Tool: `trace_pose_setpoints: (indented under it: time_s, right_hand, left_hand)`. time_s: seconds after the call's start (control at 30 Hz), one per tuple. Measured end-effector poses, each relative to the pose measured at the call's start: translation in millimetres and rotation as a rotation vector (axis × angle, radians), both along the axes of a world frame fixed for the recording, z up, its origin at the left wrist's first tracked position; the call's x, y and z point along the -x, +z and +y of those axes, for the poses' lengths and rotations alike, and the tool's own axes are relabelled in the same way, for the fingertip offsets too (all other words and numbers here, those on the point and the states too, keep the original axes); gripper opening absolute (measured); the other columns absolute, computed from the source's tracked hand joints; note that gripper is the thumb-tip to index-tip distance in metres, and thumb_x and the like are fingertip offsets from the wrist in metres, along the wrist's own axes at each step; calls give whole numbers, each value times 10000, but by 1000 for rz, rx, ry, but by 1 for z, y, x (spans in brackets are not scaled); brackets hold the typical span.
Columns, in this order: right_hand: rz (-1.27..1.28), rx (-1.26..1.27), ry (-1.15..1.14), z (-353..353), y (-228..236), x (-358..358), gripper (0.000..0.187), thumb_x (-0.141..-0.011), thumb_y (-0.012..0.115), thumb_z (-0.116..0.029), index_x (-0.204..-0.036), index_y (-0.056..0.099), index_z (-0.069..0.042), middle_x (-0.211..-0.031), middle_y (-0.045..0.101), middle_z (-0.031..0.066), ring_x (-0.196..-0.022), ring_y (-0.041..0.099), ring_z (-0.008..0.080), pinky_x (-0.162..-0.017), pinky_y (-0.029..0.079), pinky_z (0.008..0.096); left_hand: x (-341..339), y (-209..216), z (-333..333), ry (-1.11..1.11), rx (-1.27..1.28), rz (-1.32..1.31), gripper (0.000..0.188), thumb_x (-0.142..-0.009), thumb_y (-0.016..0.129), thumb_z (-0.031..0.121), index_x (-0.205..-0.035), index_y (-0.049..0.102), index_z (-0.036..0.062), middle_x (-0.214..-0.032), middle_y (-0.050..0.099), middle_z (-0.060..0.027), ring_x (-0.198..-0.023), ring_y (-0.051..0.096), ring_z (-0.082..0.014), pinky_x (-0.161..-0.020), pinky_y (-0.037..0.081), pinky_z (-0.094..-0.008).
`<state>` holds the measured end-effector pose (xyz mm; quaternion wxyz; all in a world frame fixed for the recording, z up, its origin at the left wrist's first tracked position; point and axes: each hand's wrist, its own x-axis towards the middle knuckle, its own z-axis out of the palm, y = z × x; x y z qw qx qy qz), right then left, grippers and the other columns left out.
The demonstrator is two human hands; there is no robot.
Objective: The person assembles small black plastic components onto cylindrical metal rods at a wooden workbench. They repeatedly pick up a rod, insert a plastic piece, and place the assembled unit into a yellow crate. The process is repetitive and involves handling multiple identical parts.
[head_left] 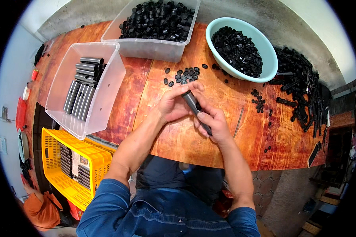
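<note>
A black tube (193,103) with a hole in its side is held slantwise above the wooden table. Around its upper end curls my left hand (173,106), thumb beside the rim. My right hand (216,123) grips the lower part, with the thumb pressed along the side near the hole. Small black oval caps (182,77) lie loose on the table just beyond my left hand. Part of the tube is hidden behind my fingers.
Black caps fill a clear bin (154,49) and a pale blue basin (271,63). Another clear bin (112,71) holds tubes. Black plastic parts (304,91) are heaped at right. A yellow crate (101,160) with tubes stands below left. Someone in orange (41,213) is at lower left.
</note>
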<state>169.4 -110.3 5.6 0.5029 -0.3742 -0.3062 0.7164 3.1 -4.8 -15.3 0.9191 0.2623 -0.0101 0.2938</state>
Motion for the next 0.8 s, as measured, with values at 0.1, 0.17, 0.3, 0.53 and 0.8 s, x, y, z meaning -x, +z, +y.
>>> trace_pose_setpoints:
  time_s: [0.1, 0.17, 0.3, 0.53, 0.8]
  right_hand:
    - [-828, -445, -333, 6, -9, 7, 284, -906, 723, -134, -1137, 645, 10, -813, 679, 141, -631, 665, 231, -549, 507, 322]
    - [-1161, -571, -493, 5, -10, 12, 323, -851, 750, -121, -1140, 662, -9, -906, 698, 181, -826, 713, 352, -692, 566, 413]
    - [-1292, -705, -514, 6, -6, 11, 343, -837, 748, -98, -1161, 665, -21, -931, 696, 156, -800, 707, 343, -665, 565, 407]
    - [-1302, -814, -530, 6, -7, 12, 373, -845, 751, -96, -1196, 657, -10, -943, 694, 167, -768, 704, 337, -656, 567, 401]
    - [-1092, -581, -392, -1, -11, 5, 323, -899, 723, -131, -1169, 648, 29, -812, 680, 159, -680, 687, 248, -565, 515, 329]
  left_hand:
    - [-9, 7, -2, 218, 119, 140, 292, -986, 607, 301, -1175, 587, 80, -1088, 703, -170, -1060, 674, -316, -947, 521, -502]
    - [-11, 7, -3, 282, 180, 196, 184, -980, 626, 248, -1080, 621, 94, -1083, 700, -131, -1098, 660, -310, -976, 512, -507]
    - [-10, -2, -4, 278, 234, 164, 215, -983, 618, 277, -1101, 629, 97, -1098, 700, -133, -1124, 647, -313, -1010, 495, -492]
    - [-10, 2, -5, 187, 205, 115, 375, -1008, 569, 357, -1255, 623, 80, -1182, 703, -162, -1238, 592, -363, -1095, 441, -521]
    - [-9, -1, -1, 59, 160, 57, 417, -1029, 525, 383, -1273, 598, 53, -1073, 732, -190, -1298, 552, -414, -1110, 425, -551]
